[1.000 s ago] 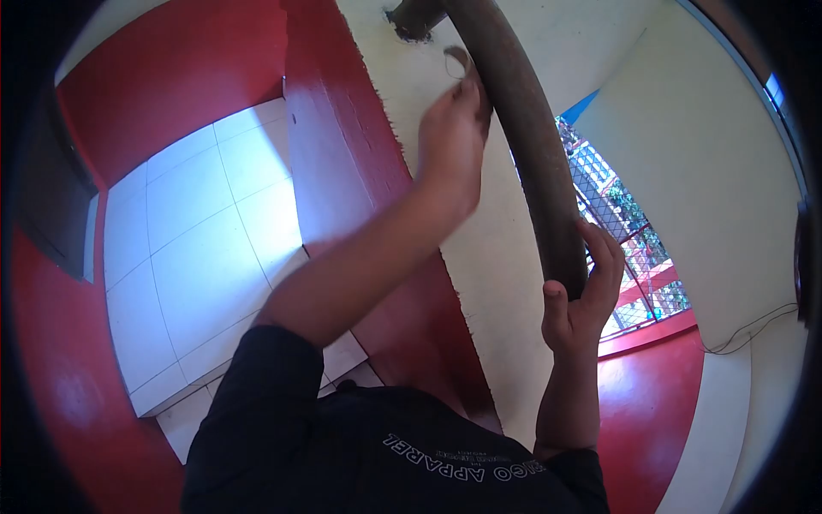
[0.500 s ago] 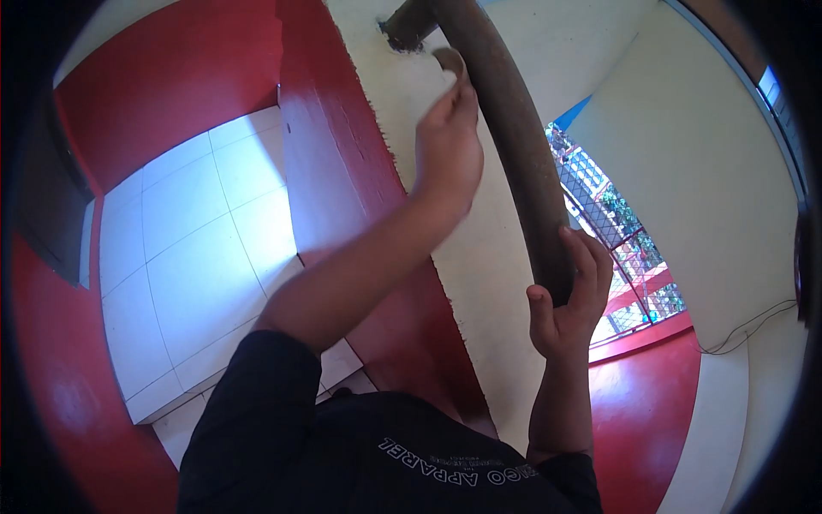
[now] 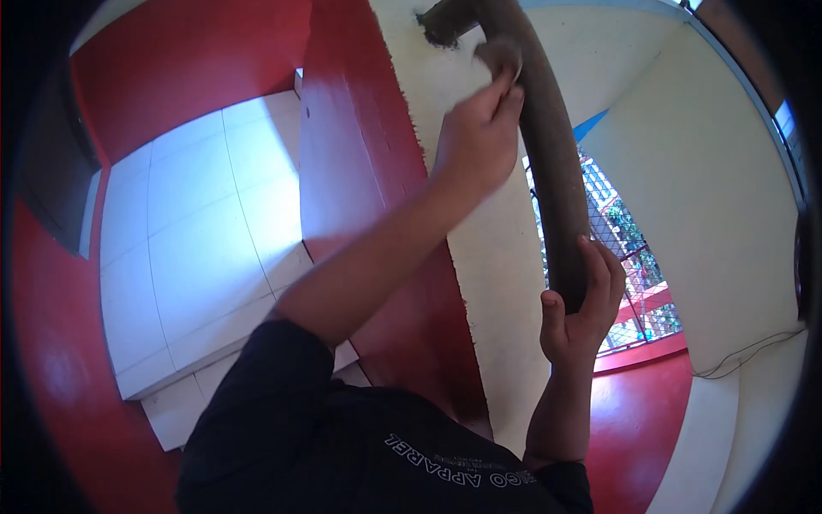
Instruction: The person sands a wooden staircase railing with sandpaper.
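Hands work on a thick, dark curved handrail (image 3: 552,171) that runs from a socket in the cream wall (image 3: 497,265) at the top of the view down toward the person. The left hand (image 3: 479,141) is raised high, its fingers pinched shut on a small worn scrap of abrasive paper or cloth (image 3: 499,56), too blurred to tell which, and presses it against the rail's upper stretch just below where the rail meets the wall. The right hand (image 3: 582,308) is lower, curled closed around the rail's underside near its lower visible end, thumb on the near side and fingers wrapped over the far side. The rail sits just beside the cream wall, leaving only a narrow gap on that side; the wall's ragged painted edge borders a red wall face (image 3: 360,171) to the left. Beyond that, well below, lies an open stretch of white tiled floor (image 3: 197,240) framed by red walls. To the right of the rail, a metal window grille (image 3: 625,248) shows greenery outside, with a red floor band (image 3: 642,411) beneath it and another cream wall (image 3: 702,171) further right. The person's dark sleeve and shirt (image 3: 342,454) fill the bottom of the view.
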### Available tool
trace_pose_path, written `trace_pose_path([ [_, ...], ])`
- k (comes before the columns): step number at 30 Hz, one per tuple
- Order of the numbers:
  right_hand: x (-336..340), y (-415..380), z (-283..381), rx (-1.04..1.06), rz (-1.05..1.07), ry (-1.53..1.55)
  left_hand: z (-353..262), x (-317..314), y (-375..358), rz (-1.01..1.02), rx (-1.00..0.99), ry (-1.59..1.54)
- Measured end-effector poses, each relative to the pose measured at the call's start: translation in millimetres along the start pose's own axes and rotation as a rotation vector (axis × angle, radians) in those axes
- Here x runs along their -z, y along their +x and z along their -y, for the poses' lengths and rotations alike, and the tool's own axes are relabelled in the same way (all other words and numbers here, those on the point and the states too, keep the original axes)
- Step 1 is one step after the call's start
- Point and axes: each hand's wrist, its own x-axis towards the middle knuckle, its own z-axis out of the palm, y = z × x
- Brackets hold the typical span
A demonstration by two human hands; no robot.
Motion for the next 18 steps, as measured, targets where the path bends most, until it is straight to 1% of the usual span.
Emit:
trace_pose_path([
  [3, -0.4, -2.0, -2.9, -0.005, -0.003, 0.035, -0.9, 0.7, 38.0, -0.086, -0.200, 0.219],
  [4, -4.0, -3.2, 1.3, -0.007, 0.000, 0.036, -1.1, 7.5, 39.5, -0.052, -0.137, 0.237],
  [7, -2.3, -5.6, 1.0, -0.013, -0.001, 0.040, 6.6, 10.9, 11.9, -0.002, -0.659, 0.671],
  [8, -2.0, -5.9, 0.3, -0.012, 0.001, 0.043, 8.1, 13.1, 6.7, 0.072, -0.718, 0.725],
  [11, -2.1, -6.3, 0.9, -0.013, 0.014, 0.048, 10.6, 20.6, 35.8, 0.027, -0.757, 0.816],
  [14, -0.4, -5.7, -0.4, -0.007, 0.016, 0.085, 14.8, 13.5, 58.2, -0.076, -0.699, 0.725],
  [15, -0.4, -6.7, -1.2, -0.013, 0.008, 0.102, 11.1, 15.1, 49.4, 0.016, -0.631, 0.688],
  [17, -0.7, -7.7, -2.8, 0.008, 0.006, 0.080, -4.1, 18.6, 9.1, 0.210, -0.498, 0.609],
  [18, -0.2, -8.4, -3.1, 0.018, 0.005, 0.070, -7.2, 26.9, -8.6, 0.269, -0.561, 0.605],
])
